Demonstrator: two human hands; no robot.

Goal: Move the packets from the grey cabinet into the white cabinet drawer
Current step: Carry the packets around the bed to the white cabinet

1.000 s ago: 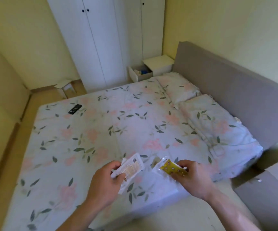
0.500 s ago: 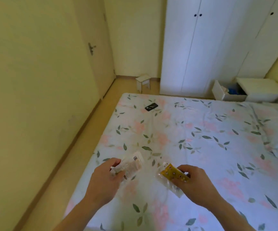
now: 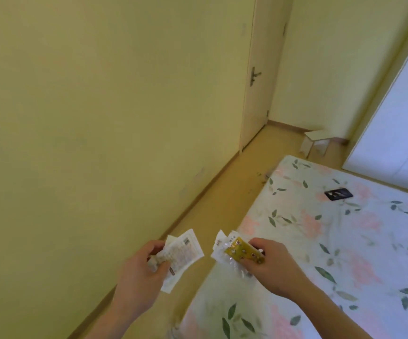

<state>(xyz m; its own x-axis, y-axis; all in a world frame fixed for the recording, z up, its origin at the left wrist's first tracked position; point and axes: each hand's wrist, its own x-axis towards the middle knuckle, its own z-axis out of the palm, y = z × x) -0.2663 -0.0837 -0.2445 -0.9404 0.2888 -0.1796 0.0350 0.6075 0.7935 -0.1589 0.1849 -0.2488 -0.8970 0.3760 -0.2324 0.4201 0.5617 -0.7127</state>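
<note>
Gripping a thin white printed packet (image 3: pixel 182 256), crinkled and flat, the left hand (image 3: pixel 140 275) curls thumb and fingers around its lower corner. The right hand (image 3: pixel 272 265) pinches a glossy yellow packet (image 3: pixel 243 250) stacked with clear and white wrappers. Both hands hang apart above the rounded corner of the bed (image 3: pixel 308 241), whose soft floral sheet carries a flat black phone (image 3: pixel 338 194). A narrow strip of wooden floor (image 3: pixel 234 192) runs between bed edge and smooth yellow wall toward a shut door (image 3: pixel 259 74) and a small white stool (image 3: pixel 316 141).
</note>
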